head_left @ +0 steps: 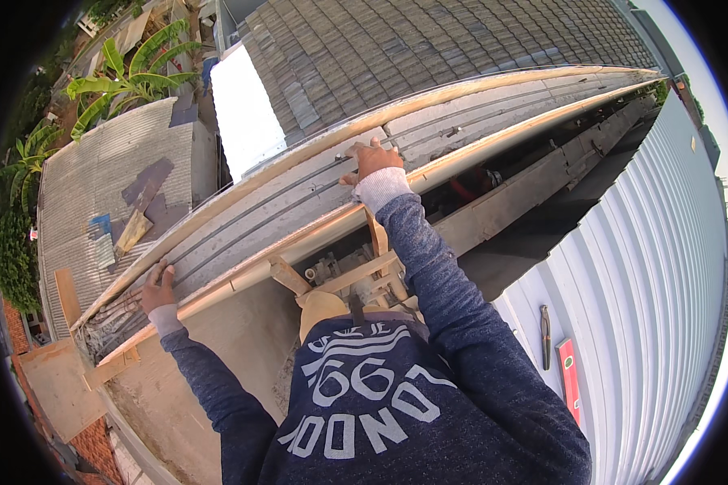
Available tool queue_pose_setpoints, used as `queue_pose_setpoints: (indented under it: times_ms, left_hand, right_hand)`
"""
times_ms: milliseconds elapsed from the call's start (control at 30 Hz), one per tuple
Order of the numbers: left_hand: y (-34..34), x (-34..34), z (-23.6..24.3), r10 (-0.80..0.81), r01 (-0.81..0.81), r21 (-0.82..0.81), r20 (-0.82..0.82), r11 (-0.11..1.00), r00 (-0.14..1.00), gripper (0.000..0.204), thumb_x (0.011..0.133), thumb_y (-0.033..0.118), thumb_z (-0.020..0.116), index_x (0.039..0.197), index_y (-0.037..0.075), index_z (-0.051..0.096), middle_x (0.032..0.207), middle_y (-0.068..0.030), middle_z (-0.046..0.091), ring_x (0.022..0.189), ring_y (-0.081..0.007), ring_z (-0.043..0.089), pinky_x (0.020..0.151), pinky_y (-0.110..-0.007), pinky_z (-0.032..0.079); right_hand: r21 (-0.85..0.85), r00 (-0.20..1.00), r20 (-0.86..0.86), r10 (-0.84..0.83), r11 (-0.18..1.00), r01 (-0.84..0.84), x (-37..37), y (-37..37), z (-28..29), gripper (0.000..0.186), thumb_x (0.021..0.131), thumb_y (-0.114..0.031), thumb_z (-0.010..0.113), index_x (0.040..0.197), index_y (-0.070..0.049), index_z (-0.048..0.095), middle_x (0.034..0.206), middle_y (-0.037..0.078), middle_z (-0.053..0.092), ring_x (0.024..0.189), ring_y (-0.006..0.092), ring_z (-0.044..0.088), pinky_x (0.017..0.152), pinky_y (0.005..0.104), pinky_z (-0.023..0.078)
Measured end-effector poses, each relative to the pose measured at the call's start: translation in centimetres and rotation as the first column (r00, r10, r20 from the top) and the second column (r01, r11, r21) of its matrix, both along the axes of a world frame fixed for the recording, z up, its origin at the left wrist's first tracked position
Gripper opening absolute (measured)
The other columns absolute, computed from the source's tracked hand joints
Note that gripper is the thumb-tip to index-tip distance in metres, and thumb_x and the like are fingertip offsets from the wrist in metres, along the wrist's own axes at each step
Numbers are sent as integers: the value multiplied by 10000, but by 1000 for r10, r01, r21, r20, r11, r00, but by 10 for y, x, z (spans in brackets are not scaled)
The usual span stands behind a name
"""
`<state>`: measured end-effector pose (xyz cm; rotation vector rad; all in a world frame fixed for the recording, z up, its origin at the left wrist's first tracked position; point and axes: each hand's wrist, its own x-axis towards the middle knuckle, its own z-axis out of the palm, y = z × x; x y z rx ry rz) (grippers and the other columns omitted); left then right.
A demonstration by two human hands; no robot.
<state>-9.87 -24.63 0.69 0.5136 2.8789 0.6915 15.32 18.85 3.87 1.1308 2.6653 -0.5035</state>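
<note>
Two hands at a board-sided trough (255,268), steel rods (260,208) lying lengthwise inside it.
The left hand (158,291), fingers parted, is at the trough's left end; the right hand (372,158), fingers spread and bent, is near its middle, perhaps steadying the rods at two points (any pinch cannot be told). Nearer than the trough, rightward, a red level (569,380) lies on ribbed roofing (623,299), presumably within reach.

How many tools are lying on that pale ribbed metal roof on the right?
2: a slim dark hand tool and, just right of it and lower in the picture, a red level. Others may be hidden behind the right sleeve.
</note>
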Motion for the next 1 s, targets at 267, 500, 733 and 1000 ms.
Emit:
queue_pose_setpoints:
  times_ms: [267, 500, 733, 1000]
  left_hand:
    - [5, 4, 5, 26, -26, -25, 1, 999, 1000, 393, 837, 383, 665, 1165, 168, 686, 1190, -106, 656, 1111, -258, 608, 955, -339, 441]
    - [5, 5, 7, 23, -23, -51, -9, 998, 1000, 398, 839, 398, 659, 1168, 176, 686, 1185, -106, 658, 1103, -265, 612, 949, -347, 444]
    - [4, 3, 4, -7, 7, -20, -13, 1000, 1000, 395, 840, 391, 661, 1163, 165, 689, 1191, -112, 654, 1106, -269, 611, 948, -346, 444]
    - [1, 1, 3, -23, 22, -42, -32, 999, 999, 384, 846, 367, 660, 1166, 156, 684, 1188, -113, 653, 1105, -267, 610, 949, -338, 441]
  right_hand:
    - [13, 999, 6, -39, 999, 39, -1, -1, -1, 566, 753, -424, 758, 1244, -199, 590, 1350, 140, 527, 1251, 284, 516, 1118, 508, 284]
    - [11, 1000, 3, 12, 1000, -12, 0, -1, 3, 547, 758, -421, 756, 1225, -182, 602, 1320, 126, 554, 1265, 269, 504, 1113, 511, 290]
    - [13, 1000, -13, -3, 1000, 3, 0, 0, -3, 535, 766, -414, 749, 1226, -186, 600, 1320, 131, 553, 1244, 271, 523, 1121, 496, 285]
    - [-7, 1000, -3, 15, 1000, -15, 1, -2, 5, 523, 789, -404, 732, 1243, -193, 584, 1303, 62, 575, 1364, 262, 386, 1124, 526, 262]
